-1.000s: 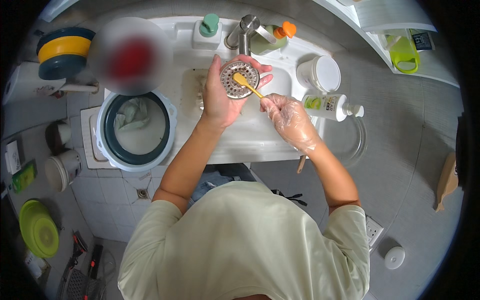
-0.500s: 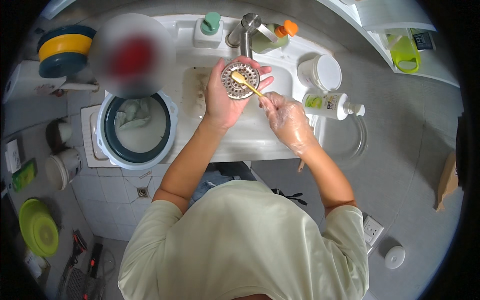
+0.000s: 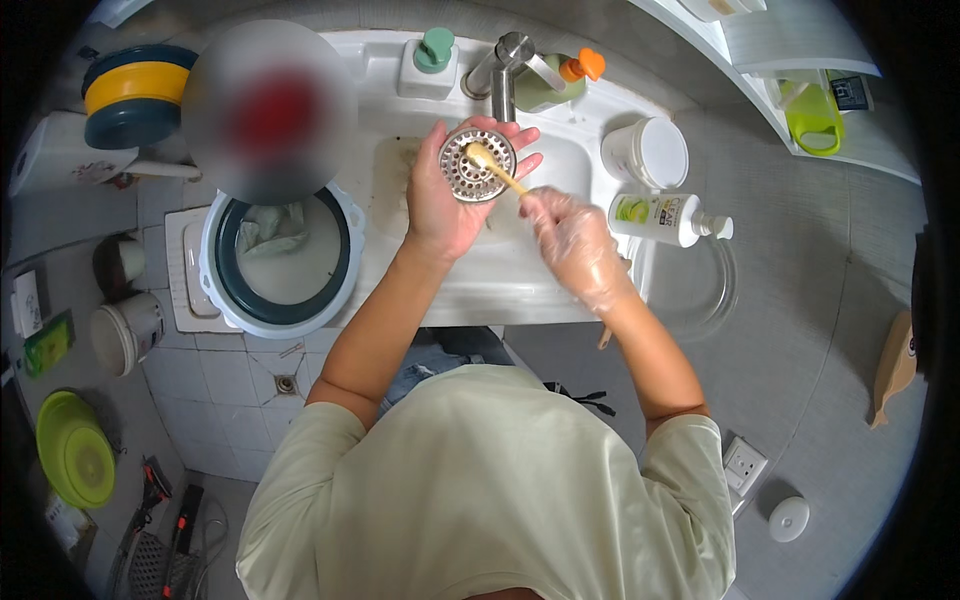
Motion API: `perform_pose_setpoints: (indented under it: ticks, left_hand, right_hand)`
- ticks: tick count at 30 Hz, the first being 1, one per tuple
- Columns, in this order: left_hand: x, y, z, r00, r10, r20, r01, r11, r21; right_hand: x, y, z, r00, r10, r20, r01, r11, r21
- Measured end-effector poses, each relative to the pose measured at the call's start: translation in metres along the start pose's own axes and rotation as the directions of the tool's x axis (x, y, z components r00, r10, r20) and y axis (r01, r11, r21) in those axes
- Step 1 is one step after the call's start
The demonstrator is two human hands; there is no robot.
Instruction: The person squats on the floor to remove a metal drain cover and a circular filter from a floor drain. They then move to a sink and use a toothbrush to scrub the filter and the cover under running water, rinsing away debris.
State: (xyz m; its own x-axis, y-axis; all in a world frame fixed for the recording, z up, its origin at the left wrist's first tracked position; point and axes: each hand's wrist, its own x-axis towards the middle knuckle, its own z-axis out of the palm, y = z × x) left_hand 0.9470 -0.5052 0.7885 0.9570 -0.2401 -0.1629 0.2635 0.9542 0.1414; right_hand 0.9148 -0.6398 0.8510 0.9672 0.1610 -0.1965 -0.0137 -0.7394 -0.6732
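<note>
Over the white sink (image 3: 450, 290), my left hand (image 3: 438, 218) holds a round metal sink strainer (image 3: 462, 182) with its perforated face up. The thumb is at its left edge, and fingers show beyond its far and right edges. My right hand (image 3: 578, 250), in a clear plastic glove, pinches the handle of a yellowish toothbrush (image 3: 506, 180). The brush head lies over the strainer's upper middle, apparently touching it. Behind the hands stands a metal faucet (image 3: 503, 95); no running water can be made out.
Left of the sink sits a blue-rimmed basin (image 3: 353, 255) with a pale cloth (image 3: 278, 240) in cloudy water. A lidded white tub (image 3: 645, 153), a pump bottle (image 3: 660, 218) and a clear glass bowl (image 3: 730, 275) are right. A soap dispenser (image 3: 430, 68) and orange-topped bottle (image 3: 545, 92) stand behind.
The view has shifted slightly. Both hands keep their grips, and the brush head stays on the strainer with hardly any movement.
</note>
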Motion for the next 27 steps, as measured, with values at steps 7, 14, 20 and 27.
perform_pose_setpoints:
  ticks: [7,14,20,27]
  left_hand:
    - [0.003,0.006,-0.009,0.996,0.091,0.022,-0.092,0.995,0.047]
    - [0.004,0.004,-0.013,0.995,0.104,0.014,-0.104,0.994,0.038]
    - [0.003,0.004,-0.017,0.994,0.108,-0.026,-0.106,0.992,0.069]
    - [0.006,0.001,-0.025,0.996,0.077,-0.033,-0.077,0.997,0.021]
  right_hand:
    - [-0.013,0.007,0.011,0.999,-0.032,0.037,0.035,0.996,-0.079]
    - [-0.014,0.020,0.013,0.999,-0.031,0.014,0.033,0.991,-0.133]
    - [-0.014,0.018,0.019,0.998,-0.061,0.004,0.061,0.988,-0.145]
    - [-0.012,0.036,0.025,0.997,0.048,0.061,-0.049,0.999,0.009]
